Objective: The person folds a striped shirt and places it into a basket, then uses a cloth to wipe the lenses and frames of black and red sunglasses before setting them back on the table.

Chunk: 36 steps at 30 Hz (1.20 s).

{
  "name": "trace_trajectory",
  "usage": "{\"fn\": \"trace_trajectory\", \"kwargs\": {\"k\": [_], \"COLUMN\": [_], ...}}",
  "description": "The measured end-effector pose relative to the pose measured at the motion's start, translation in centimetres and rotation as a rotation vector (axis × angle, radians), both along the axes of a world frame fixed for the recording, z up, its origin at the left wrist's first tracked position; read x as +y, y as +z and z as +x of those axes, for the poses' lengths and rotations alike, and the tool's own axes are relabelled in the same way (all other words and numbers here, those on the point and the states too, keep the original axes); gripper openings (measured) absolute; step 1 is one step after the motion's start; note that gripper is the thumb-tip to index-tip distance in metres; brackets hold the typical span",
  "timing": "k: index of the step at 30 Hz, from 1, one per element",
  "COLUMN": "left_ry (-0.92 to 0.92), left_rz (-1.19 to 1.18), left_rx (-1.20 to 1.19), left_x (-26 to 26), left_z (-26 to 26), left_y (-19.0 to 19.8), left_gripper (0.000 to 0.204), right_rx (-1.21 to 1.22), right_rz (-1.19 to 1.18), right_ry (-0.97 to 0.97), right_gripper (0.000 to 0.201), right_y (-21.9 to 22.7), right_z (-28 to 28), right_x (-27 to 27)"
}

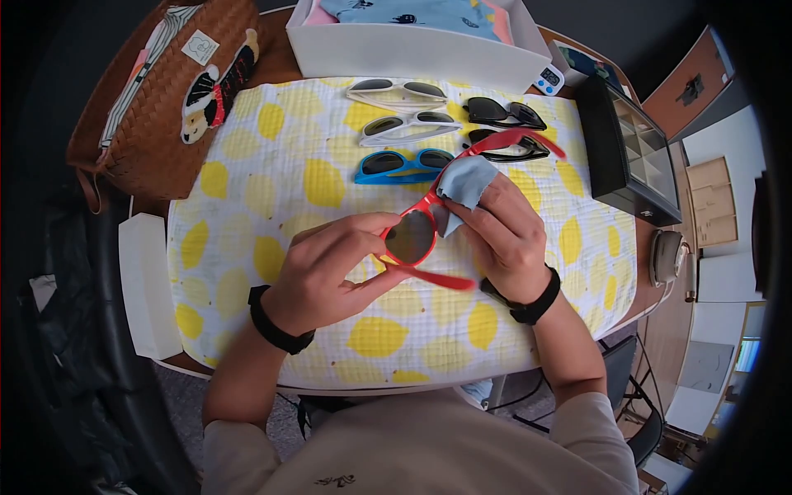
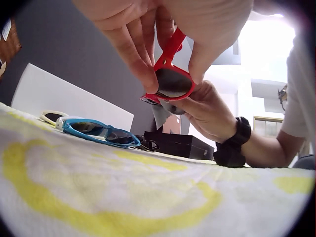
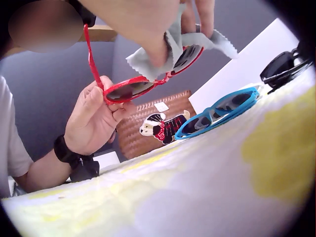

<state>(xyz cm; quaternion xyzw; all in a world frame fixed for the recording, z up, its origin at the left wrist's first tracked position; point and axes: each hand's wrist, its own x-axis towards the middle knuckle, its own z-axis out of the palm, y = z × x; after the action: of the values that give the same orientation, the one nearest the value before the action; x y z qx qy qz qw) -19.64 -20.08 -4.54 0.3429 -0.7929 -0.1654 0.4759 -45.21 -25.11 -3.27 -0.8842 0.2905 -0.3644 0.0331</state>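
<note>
Red sunglasses (image 1: 411, 238) are held above the lemon-print cloth, arms unfolded. The left hand (image 1: 323, 268) pinches the rim of one lens near its hinge; in the left wrist view its fingers (image 2: 143, 74) lie on both sides of that lens. The right hand (image 1: 507, 239) grips a grey-blue wiping cloth (image 1: 467, 181) folded around the other lens, which the head view mostly hides. In the right wrist view the thumb presses the cloth (image 3: 170, 54) against that dark lens, with part of the lens showing below.
Behind lie blue sunglasses (image 1: 403, 165), two pale pairs (image 1: 410, 128) and two black pairs (image 1: 505, 113). A white box (image 1: 421, 54) stands at the back, a woven bag (image 1: 186, 91) back left, a black compartment case (image 1: 631, 153) at right. A white box (image 1: 148, 285) is at left.
</note>
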Motion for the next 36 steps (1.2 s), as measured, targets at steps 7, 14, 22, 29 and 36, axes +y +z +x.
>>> {"fn": "trace_trajectory", "kwargs": {"k": [7, 14, 22, 29, 36], "left_ry": [0.041, 0.04, 0.043, 0.063, 0.049], "left_rz": [-0.011, 0.027, 0.033, 0.019, 0.018], "left_rx": [-0.049, -0.028, -0.026, -0.008, -0.009], "left_x": [0.0, -0.1, -0.1, -0.2, -0.1], "left_z": [0.0, 0.2, 0.0, -0.1, -0.1], "left_y": [-0.3, -0.4, -0.1, -0.1, -0.1], "left_gripper": [0.024, 0.023, 0.025, 0.026, 0.026], "right_rx": [-0.046, 0.003, -0.097, -0.039, 0.061], "right_rz": [0.063, 0.152, 0.047, 0.297, 0.395], "right_ry": [-0.074, 0.005, -0.213, -0.287, -0.421], "right_gripper": [0.027, 0.022, 0.022, 0.019, 0.025], "right_y": [-0.3, 0.1, -1.2, -1.0, -0.4], "right_z": [0.0, 0.2, 0.3, 0.4, 0.5], "right_x": [0.7, 0.6, 0.7, 1.2, 1.3]}}
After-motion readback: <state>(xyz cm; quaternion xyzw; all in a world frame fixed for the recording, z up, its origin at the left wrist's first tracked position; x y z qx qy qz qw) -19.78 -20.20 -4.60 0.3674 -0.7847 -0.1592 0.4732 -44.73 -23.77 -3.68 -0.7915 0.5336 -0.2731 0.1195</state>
